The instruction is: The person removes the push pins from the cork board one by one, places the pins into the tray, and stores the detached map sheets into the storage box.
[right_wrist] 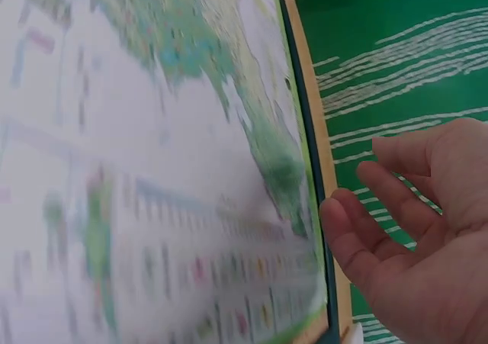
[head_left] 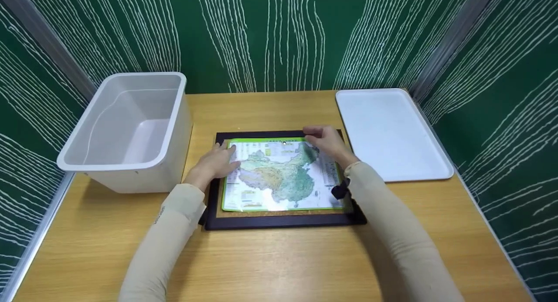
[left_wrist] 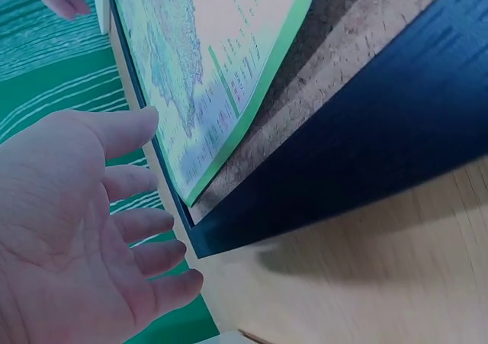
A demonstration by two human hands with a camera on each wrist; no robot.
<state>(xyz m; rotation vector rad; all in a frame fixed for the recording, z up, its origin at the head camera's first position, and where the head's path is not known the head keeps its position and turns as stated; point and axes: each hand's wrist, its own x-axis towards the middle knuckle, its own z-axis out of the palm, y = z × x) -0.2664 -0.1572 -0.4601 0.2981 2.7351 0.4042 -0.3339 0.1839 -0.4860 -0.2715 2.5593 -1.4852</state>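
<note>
From above I see the map on a board between bin and tray. The left wrist's view adds its edge bowing over cork, left hand spread; the right's, right hand loosely parted.

Here's the map, lime-green edging round white, its landmass running green through tan to pale lilac, over speckled brown cork in a near-black frame! Cream sleeves, honey-toned woodgrain on the table, a plain white tray, an off-white bin, and all round, dark green walls streaked with wavy white lines!
</note>
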